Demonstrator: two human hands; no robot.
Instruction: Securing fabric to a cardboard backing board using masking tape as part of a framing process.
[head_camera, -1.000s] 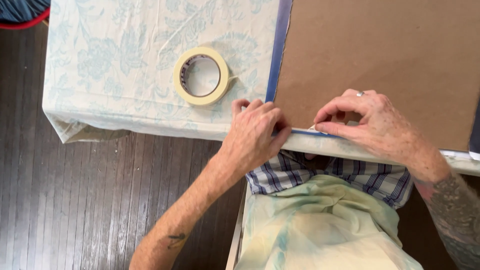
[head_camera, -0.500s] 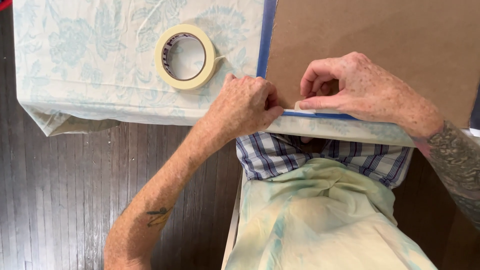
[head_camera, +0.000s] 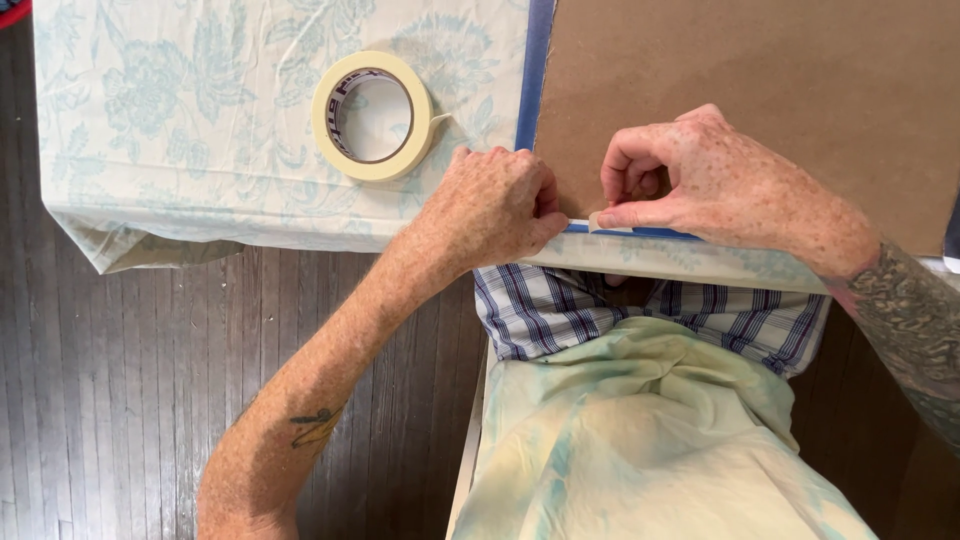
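Nearest me, at the bottom of the frame, my pale green-stained apron (head_camera: 640, 440) covers my lap, with the hem of my blue plaid shirt (head_camera: 560, 305) showing above it, against the dark wood floor (head_camera: 120, 400) on the left.

Just above the shirt, at the table's near edge, my left hand (head_camera: 490, 210) is curled in a loose fist, knuckles up, its fingers pressed together and bearing down on the lower left corner of the brown board (head_camera: 760, 70). My thumb tip rests on the blue tape (head_camera: 650, 232) that runs along the board's bottom edge.

Just to the right, my right hand (head_camera: 720, 185) lies on the board. Thumb and forefinger are pinched on a short cream strip of tape (head_camera: 607, 222) lying on the blue tape, near my left thumb; the other fingers are curled under.

Farther up, a second band of blue tape follows the board's left edge. The roll of cream masking tape (head_camera: 372, 115) lies flat on the pale floral tablecloth (head_camera: 180, 120), in the upper left of centre, near my left hand but apart from it.
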